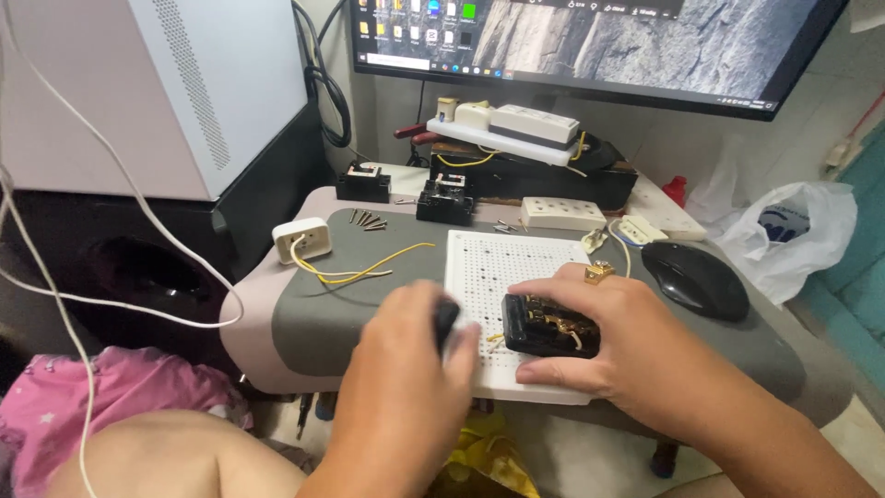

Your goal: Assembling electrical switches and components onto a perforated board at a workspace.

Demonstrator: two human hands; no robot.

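Glossy black plastic socket body (550, 326) with brass metal contacts, matt white perforated plastic board (516, 267), smooth matt mouse (694, 279)

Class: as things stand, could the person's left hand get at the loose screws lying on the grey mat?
Probably yes. The screws lie bare on the mat, beyond the left hand, with only yellow wires between. But that hand holds a dark tool.

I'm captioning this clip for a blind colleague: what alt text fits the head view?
Two bare hands work over a white perforated board on a grey mat: the right hand steadies a black socket part with brass contacts, while the left hand grips a dark tool handle beside it. Behind lie loose screws, a white socket with yellow wires, a black mouse and a monitor.
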